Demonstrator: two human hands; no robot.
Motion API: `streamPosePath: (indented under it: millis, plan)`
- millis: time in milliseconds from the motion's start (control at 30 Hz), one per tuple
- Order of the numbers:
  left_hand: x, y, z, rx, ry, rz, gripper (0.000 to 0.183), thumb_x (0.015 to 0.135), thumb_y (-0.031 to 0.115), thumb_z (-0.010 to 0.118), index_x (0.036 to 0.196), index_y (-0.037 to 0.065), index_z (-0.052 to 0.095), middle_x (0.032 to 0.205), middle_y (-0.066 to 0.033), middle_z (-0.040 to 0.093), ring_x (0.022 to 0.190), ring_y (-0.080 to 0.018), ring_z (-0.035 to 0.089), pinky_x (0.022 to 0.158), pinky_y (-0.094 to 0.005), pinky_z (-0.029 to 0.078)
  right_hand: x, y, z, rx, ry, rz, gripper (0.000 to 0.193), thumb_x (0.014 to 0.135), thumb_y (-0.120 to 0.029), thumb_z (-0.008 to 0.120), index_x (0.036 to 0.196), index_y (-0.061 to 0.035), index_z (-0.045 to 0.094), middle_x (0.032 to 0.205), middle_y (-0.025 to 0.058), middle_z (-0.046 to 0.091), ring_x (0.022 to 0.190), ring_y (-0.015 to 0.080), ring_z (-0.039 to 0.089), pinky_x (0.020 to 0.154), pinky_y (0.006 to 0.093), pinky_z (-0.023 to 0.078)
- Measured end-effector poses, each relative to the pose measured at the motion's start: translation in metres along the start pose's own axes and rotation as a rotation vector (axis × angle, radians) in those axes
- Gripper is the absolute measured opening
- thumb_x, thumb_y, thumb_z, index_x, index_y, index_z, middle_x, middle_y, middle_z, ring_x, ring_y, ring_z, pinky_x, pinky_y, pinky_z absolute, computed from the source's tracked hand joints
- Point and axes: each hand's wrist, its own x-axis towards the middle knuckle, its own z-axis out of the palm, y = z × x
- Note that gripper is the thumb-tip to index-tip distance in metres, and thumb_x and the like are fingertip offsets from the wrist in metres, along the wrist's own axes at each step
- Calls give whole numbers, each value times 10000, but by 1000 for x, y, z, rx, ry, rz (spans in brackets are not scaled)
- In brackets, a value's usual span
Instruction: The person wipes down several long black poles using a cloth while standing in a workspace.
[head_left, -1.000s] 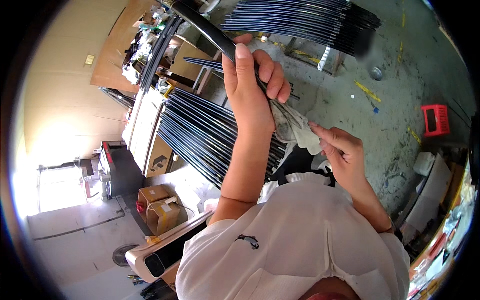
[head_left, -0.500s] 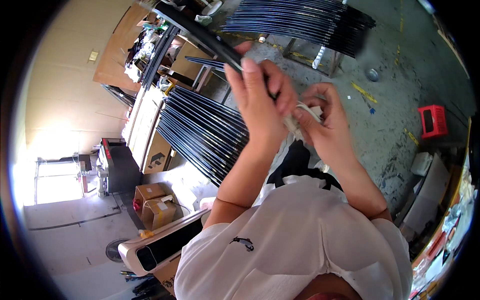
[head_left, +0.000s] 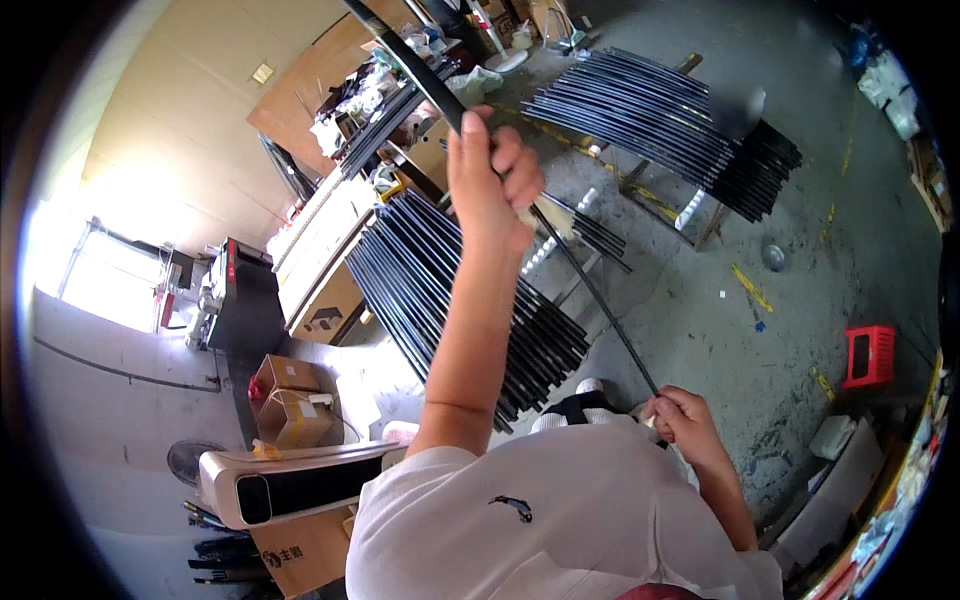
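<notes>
A long black rod (head_left: 592,287) runs slantwise from the top of the view down to my body, thick at the upper part and thin at the lower. My left hand (head_left: 492,175) is closed around its thicker part, arm stretched forward. Down near my waist, my right hand (head_left: 683,418) is closed at the thin part, where the rod runs into the fingers. A bit of pale cloth (head_left: 648,421) shows at these fingers; most of it is hidden. Beyond the left forearm lies a row of black rods (head_left: 440,290).
A second row of black rods (head_left: 640,125) rests on a metal stand ahead. A red crate (head_left: 868,357) sits on the floor at right. Cardboard boxes (head_left: 290,400) and a pale, long machine (head_left: 300,487) are at left. A cluttered bench (head_left: 385,80) stands far left.
My hands were close together on the rod and cloth. Now the right hand has drawn down toward my waist, and the thin part of the rod shows between them.
</notes>
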Motion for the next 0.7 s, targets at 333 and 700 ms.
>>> streamPosePath:
  millis: [333, 700]
  plan:
    - [-40, -37, -7, -194, -5, -230, 193, 925, 323, 495, 985, 140, 490, 628, 29, 361, 513, -95, 363, 427, -241, 302, 45, -61, 61, 153, -22, -46, 214, 966, -149, 394, 970, 19, 527, 573, -13, 411, 484, 51, 360, 451, 214, 304]
    - [141, 15, -154, -546, -34, -303, 389, 927, 416, 462, 812, 46, 498, 603, 34, 348, 496, -66, 330, 422, -186, 301, -108, 31, 23, -91, 252, 256, 213, 944, -177, 464, 911, -6, 585, 617, 1, 456, 557, 69, 397, 513, 230, 332]
